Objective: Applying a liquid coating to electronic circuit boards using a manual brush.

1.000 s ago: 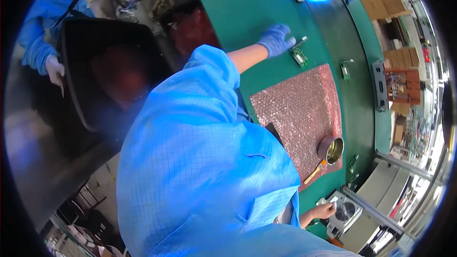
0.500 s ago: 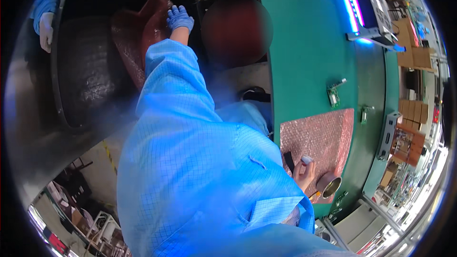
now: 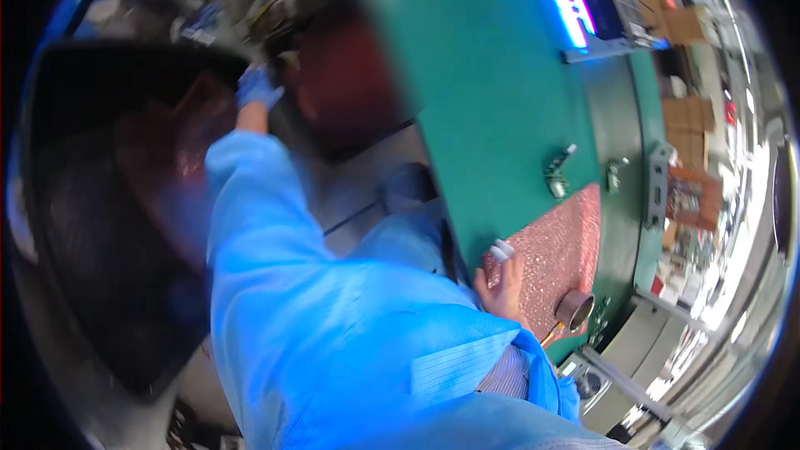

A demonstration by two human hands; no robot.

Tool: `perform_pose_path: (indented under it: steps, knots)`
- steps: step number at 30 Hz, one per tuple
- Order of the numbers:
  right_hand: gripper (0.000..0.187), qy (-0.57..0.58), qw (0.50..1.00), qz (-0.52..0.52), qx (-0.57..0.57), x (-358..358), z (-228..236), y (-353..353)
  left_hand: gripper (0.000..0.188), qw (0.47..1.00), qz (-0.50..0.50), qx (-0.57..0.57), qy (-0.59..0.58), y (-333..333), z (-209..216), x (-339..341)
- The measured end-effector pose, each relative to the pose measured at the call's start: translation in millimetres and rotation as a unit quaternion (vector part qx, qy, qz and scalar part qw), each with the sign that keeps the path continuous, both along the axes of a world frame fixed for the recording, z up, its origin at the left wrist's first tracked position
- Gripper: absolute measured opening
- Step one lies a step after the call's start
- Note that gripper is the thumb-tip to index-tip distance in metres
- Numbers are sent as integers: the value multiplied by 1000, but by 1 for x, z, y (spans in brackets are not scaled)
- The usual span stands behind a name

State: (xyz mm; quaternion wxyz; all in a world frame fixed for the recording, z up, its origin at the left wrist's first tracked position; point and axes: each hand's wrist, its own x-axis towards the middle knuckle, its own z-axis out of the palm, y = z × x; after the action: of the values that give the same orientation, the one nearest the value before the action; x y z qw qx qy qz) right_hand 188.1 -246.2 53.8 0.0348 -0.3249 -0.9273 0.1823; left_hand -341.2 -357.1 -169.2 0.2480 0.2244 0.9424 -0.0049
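My left hand (image 3: 257,90), in a blue glove, is at the far right corner of a black bin (image 3: 62,58); its fingers are smeared by motion, so any grip is hidden. A red translucent plastic bag (image 3: 187,150) lies inside the bin, blurred. My right hand (image 3: 502,290) rests on the near edge of pink bubble wrap (image 3: 554,242), fingers stretched out with white covers on the fingertips and nothing visible in them. Beside it on the wrap stands a round metal cup (image 3: 575,310), near a small yellow-orange handled tool (image 3: 552,335).
A red round stool (image 3: 346,75) stands between bin and green-topped bench (image 3: 492,142). Small green circuit boards (image 3: 557,175) lie on the bench. A lit machine (image 3: 575,0) stands at its far end. Blurred clutter (image 3: 200,0) sits beyond the bin.
My left hand has moved from over the red bag to the bin's corner. The right fingers have straightened and shifted toward the wrap's edge. The whole view has swung.
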Motion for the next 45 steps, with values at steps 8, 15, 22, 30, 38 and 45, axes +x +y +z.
perform_pose_path:
  steps: [8,15,22,30,38,45]
  knots:
    - [55,23,994,108,-16,-122,-4,16,80,997,53,-31,-43,-11,-81,-7]
    - [52,19,986,142,90,-149,-33,24,23,992,28,13,120,-14,-126,-7]
    - [49,50,987,136,75,-149,-27,27,33,717,308,468,-414,60,-56,69]
    - [51,83,984,148,58,-135,-24,28,23,510,350,439,-652,62,71,159]
    - [55,163,969,168,83,-119,-25,25,27,576,213,498,-612,29,162,254]
    - [53,230,956,160,92,-104,-37,27,32,643,206,483,-558,-10,221,288]
